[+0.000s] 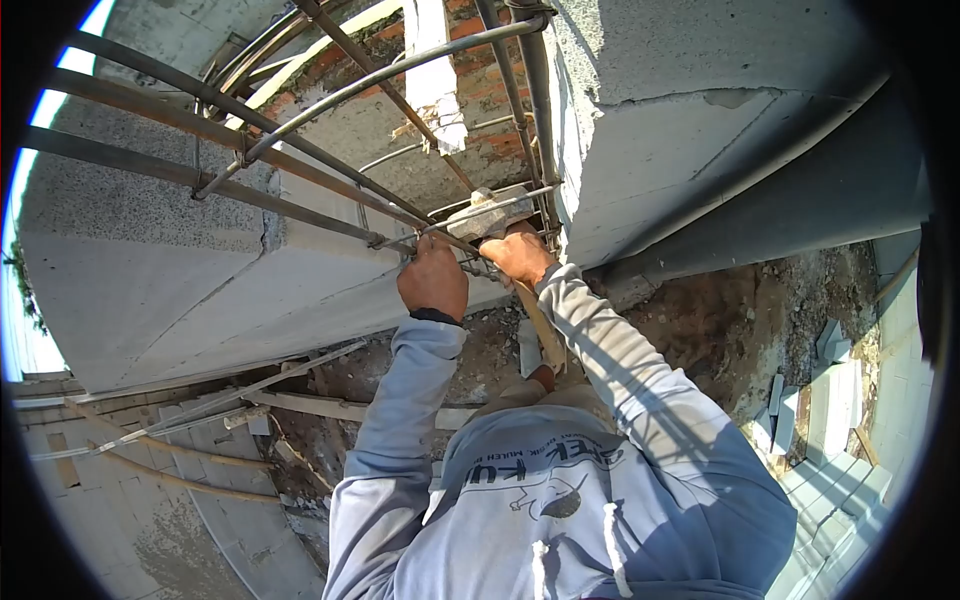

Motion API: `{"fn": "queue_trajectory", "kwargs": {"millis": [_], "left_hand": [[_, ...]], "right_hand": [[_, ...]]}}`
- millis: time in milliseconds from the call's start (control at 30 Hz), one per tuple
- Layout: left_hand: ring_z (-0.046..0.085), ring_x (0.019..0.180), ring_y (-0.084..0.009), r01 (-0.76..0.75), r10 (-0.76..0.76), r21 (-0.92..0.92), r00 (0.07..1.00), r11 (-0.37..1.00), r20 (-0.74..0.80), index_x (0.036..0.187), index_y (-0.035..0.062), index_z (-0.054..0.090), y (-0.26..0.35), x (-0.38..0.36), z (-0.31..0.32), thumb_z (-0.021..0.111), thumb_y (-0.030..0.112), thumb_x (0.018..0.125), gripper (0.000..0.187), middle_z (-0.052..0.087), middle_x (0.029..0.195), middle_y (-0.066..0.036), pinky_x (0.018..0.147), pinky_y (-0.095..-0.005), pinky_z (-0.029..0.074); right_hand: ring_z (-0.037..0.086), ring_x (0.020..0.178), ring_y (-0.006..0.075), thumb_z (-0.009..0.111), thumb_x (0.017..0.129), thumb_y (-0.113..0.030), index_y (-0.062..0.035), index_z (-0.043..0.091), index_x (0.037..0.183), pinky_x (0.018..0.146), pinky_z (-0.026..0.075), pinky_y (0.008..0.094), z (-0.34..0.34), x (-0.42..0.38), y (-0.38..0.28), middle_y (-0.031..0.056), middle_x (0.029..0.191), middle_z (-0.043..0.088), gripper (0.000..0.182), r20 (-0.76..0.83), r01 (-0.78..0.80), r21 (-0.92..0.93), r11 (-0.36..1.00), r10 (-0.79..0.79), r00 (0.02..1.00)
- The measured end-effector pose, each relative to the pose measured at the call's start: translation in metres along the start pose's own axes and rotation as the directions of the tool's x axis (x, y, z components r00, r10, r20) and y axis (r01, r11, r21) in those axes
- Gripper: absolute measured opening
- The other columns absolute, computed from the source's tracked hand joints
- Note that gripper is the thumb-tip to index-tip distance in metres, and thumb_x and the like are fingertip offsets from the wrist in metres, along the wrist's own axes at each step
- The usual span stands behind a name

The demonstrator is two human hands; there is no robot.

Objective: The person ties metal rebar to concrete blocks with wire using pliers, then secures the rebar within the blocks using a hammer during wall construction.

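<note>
My left hand (434,278) is closed at the lower end of the steel rebar cage (330,185), its fingers curled by a bar; what they grip is hidden. To its right, my right hand (518,253) reaches in beside a rough grey concrete lump (490,212), with its fingertips out of sight behind bars and shadow. Thin tie rings cross the long bars around both hands. Below my right hand a wooden strip (540,325) slants down. A pale, splintered board (433,80) hangs between the bars above.
Grey block walls (150,250) stand on the left and right (680,150). A dark pipe (780,230) runs along the right. Lower left are wooden strips (190,440) and a long plank (350,408). Broken white pieces (785,415) lie at the lower right.
</note>
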State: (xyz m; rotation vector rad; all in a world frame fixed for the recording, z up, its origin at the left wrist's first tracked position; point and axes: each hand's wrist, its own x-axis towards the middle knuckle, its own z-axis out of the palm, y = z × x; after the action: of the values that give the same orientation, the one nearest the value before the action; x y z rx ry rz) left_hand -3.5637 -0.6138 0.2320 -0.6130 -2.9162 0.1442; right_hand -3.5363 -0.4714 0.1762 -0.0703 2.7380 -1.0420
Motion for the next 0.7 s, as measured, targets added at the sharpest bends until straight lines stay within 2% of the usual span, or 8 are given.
{"fn": "queue_trajectory", "kwargs": {"millis": [100,167,300,367,433,500,567,700], "left_hand": [[0.066,0.065,-0.0252,-0.002,0.002,-0.015,1.0,1.0,0.005,0.086,0.0063,0.064,0.002,-0.002,-0.001,0.057,0.006,0.073,0.015,0.065,0.089,-0.007,0.056,-0.0338,0.054],[0.066,0.065,-0.0252,0.006,-0.006,-0.012,1.0,1.0,0.0,0.086,0.0064,0.064,-0.001,0.001,0.0,0.057,0.006,0.073,0.014,0.065,0.089,-0.007,0.055,-0.0337,0.054],[0.066,0.065,-0.0251,-0.013,0.013,-0.006,1.0,1.0,0.019,0.087,0.0072,0.064,0.0,0.0,0.001,0.057,0.006,0.074,0.014,0.065,0.087,-0.007,0.055,-0.0337,0.054],[0.066,0.065,-0.0251,-0.02,0.02,-0.002,0.999,1.0,0.027,0.087,0.0075,0.063,0.0,0.0,0.0,0.057,0.007,0.074,0.015,0.065,0.086,-0.007,0.055,-0.0339,0.054],[0.066,0.064,-0.0253,0.009,-0.008,-0.022,1.0,1.0,0.012,0.089,0.0077,0.062,0.001,0.001,0.0,0.057,0.007,0.074,0.015,0.064,0.086,-0.007,0.055,-0.0344,0.054],[0.066,0.066,-0.0267,0.015,-0.014,-0.032,0.999,0.999,0.035,0.085,0.0068,0.065,-0.002,0.002,0.002,0.058,0.008,0.073,0.014,0.063,0.09,-0.008,0.058,-0.036,0.054],[0.065,0.068,-0.0281,0.025,-0.022,-0.054,0.998,0.998,0.056,0.081,0.0059,0.067,0.001,-0.001,0.001,0.059,0.01,0.072,0.012,0.061,0.094,-0.008,0.06,-0.0376,0.054],[0.066,0.07,-0.0261,0.02,-0.015,-0.069,0.998,0.997,0.064,0.091,0.0065,0.061,0.001,0.001,-0.004,0.057,0.007,0.074,0.018,0.063,0.091,-0.008,0.059,-0.035,0.054]], "right_hand": [[0.065,0.072,0.0273,0.046,0.085,-0.018,-0.0128,0.062,0.089,0.062,0.049,0.0384,-0.007,-0.001,0.003,0.0101,0.074,0.066,0.017,-0.005,0.041,0.019,0.999,-0.041,0.999],[0.065,0.072,0.0292,0.045,0.086,-0.02,-0.0129,0.061,0.092,0.062,0.049,0.04,0.006,0.003,0.008,0.0103,0.074,0.065,0.018,-0.042,-0.119,0.452,0.884,0.155,0.987],[0.065,0.059,0.024,0.046,0.084,-0.024,-0.0072,0.058,0.077,0.056,0.05,0.0378,0.013,0.018,0.016,0.0123,0.06,0.061,0.022,-0.093,0.182,-0.016,0.983,-0.183,0.979],[0.065,0.059,0.0248,0.05,0.082,-0.023,-0.0066,0.056,0.076,0.055,0.05,0.0378,-0.003,0.007,0.012,0.0124,0.059,0.061,0.019,-0.102,0.149,0.112,0.983,-0.138,0.985],[0.064,0.056,0.0245,0.052,0.08,-0.022,-0.0076,0.056,0.076,0.053,0.05,0.0368,0.021,0.008,0.018,0.0123,0.058,0.061,0.016,-0.486,0.265,-0.143,0.954,-0.301,0.821],[0.063,0.053,0.0247,0.056,0.077,-0.02,-0.0084,0.056,0.068,0.053,0.05,0.0368,0.007,0.005,-0.003,0.0104,0.055,0.061,0.015,0.096,-0.301,0.43,0.851,0.288,0.953],[0.063,0.053,0.0255,0.055,0.077,-0.019,-0.0085,0.056,0.067,0.053,0.049,0.0359,0.01,0.005,0.008,0.0089,0.055,0.061,0.015,-0.233,0.192,-0.106,0.976,-0.212,0.949],[0.064,0.058,0.025,0.052,0.08,-0.015,-0.011,0.058,0.075,0.056,0.049,0.0362,0.011,0.0,0.008,0.0078,0.055,0.061,0.009,-0.385,0.219,-0.073,0.973,-0.23,0.894]]}}
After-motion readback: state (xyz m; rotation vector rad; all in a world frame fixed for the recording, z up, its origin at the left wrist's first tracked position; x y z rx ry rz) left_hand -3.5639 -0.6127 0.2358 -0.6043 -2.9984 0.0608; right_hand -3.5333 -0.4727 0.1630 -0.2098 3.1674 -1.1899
